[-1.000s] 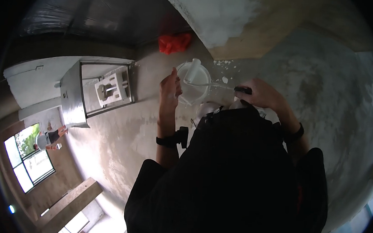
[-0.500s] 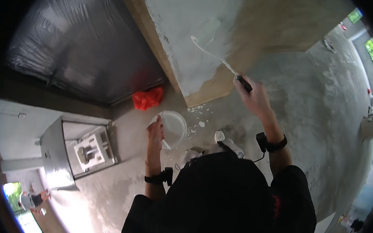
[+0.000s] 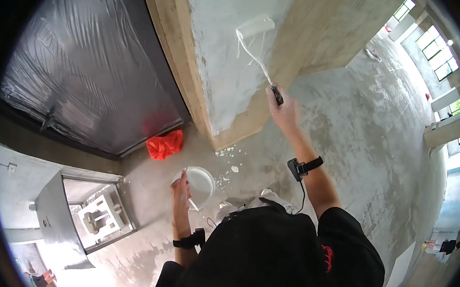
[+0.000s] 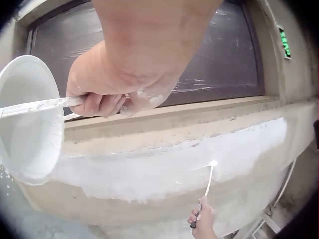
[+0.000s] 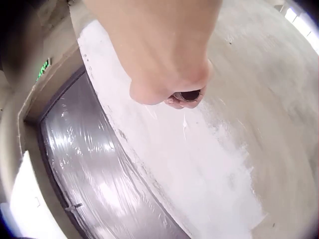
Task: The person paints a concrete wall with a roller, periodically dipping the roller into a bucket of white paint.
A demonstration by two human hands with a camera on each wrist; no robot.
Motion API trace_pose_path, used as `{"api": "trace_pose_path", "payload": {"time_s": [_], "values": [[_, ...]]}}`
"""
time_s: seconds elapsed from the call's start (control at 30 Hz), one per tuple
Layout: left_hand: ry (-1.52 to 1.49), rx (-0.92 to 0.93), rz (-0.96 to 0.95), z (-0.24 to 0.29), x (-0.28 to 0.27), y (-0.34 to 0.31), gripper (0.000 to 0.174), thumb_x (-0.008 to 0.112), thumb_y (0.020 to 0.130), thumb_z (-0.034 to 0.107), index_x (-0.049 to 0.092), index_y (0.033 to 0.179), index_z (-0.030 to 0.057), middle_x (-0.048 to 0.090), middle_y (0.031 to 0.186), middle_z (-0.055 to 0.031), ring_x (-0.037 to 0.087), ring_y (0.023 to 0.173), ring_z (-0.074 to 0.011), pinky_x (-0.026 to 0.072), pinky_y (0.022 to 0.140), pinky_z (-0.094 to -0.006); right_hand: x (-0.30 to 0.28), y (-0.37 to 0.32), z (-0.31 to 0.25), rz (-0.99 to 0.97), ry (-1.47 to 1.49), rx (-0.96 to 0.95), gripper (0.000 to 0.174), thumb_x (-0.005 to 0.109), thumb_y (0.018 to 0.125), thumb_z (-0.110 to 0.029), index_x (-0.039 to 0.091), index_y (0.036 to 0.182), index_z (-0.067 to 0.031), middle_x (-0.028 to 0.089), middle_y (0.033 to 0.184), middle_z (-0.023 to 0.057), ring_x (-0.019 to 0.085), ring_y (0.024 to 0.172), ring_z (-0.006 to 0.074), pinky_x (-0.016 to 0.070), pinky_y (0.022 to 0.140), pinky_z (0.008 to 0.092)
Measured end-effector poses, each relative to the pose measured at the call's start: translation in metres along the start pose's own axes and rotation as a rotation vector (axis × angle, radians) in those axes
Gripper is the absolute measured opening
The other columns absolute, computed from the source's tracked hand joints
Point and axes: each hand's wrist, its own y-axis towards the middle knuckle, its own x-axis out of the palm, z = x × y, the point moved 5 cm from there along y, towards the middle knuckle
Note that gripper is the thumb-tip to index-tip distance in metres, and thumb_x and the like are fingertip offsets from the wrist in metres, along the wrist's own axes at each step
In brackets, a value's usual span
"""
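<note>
My right hand (image 3: 286, 109) grips the black handle (image 3: 276, 94) of a paint roller. Its white-coated roller head (image 3: 258, 26) lies against the wall's pale coated area (image 3: 229, 64), and white streaks run down below it. In the right wrist view, the hand (image 5: 172, 87) hides most of the tool, leaving the dark handle end (image 5: 190, 95) in sight. My left hand (image 3: 181, 188) holds a white bucket (image 3: 212, 186) by its thin white handle (image 4: 37, 106). The left wrist view looks into this bucket (image 4: 32, 144), whose inside is white; white smears mark the fingers (image 4: 107, 105).
A door (image 3: 88, 56) under clear plastic film stands left of the wall corner. At its foot lies a red plastic bag (image 3: 165, 144). White splashes (image 3: 233, 169) dot the concrete floor. Further left, an open metal cabinet (image 3: 67, 228) holds a white foam block (image 3: 99, 217).
My right hand has lifted the roller from the bucket up onto the wall. The left hand has stayed at the bucket. The head view has tilted up toward the wall.
</note>
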Motion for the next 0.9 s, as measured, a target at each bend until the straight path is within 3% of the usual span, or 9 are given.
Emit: {"api": "trace_pose_path", "payload": {"time_s": [0.1,0.17,0.37,0.67,0.9], "values": [[-0.041,0.026,-0.029,-0.001,-0.007,0.000,0.044,0.060,0.086,0.047,0.048,0.075,0.0062,0.030,0.051,0.0062,0.025,0.038,-0.0050,0.0200,0.034,-0.0210,0.008,-0.008,0.009,-0.021,0.055,-0.011,0.028,0.059,0.088,-0.028,0.062,0.097,-0.0019,0.057,0.068,0.0206,0.059,0.060,0.0360,0.0451,0.050,0.0335],[-0.061,0.028,-0.012,-0.003,-0.011,0.002,0.044,0.060,0.086,0.047,0.048,0.074,0.0063,0.030,0.051,0.0063,0.026,0.038,-0.0050,0.0201,0.034,-0.0209,0.013,-0.017,0.022,-0.103,0.063,0.102,0.026,0.058,0.089,-0.027,0.061,0.092,-0.0008,0.053,0.064,0.0203,0.052,0.053,0.0351,0.0426,0.048,0.0330],[-0.049,0.046,0.074,0.003,-0.012,-0.005,0.044,0.059,0.087,0.046,0.048,0.070,0.0072,0.031,0.049,0.0067,0.025,0.036,-0.0052,0.0196,0.034,-0.0212,0.023,-0.041,0.053,-0.189,0.098,0.181,0.025,0.058,0.089,-0.026,0.058,0.085,-0.0011,0.049,0.059,0.0184,0.044,0.049,0.0350,0.0398,0.045,0.0336],[-0.073,0.021,0.162,0.008,-0.015,-0.020,0.044,0.059,0.087,0.045,0.047,0.069,0.0077,0.028,0.048,0.0070,0.023,0.036,-0.0052,0.0191,0.035,-0.0226,0.041,-0.078,0.106,-0.230,-0.058,0.163,0.030,0.057,0.088,-0.031,0.057,0.079,-0.0024,0.056,0.061,0.0191,0.056,0.058,0.0402,0.0425,0.047,0.0420],[-0.088,0.032,0.172,-0.005,-0.019,-0.023,0.043,0.059,0.088,0.043,0.047,0.069,0.0070,0.029,0.048,0.0067,0.023,0.038,-0.0054,0.0186,0.037,-0.0233,0.065,-0.125,0.126,-0.314,-0.249,0.261,0.035,0.051,0.090,-0.036,0.055,0.077,-0.0034,0.059,0.061,0.0177,0.059,0.058,0.0396,0.0449,0.051,0.0476]]}}
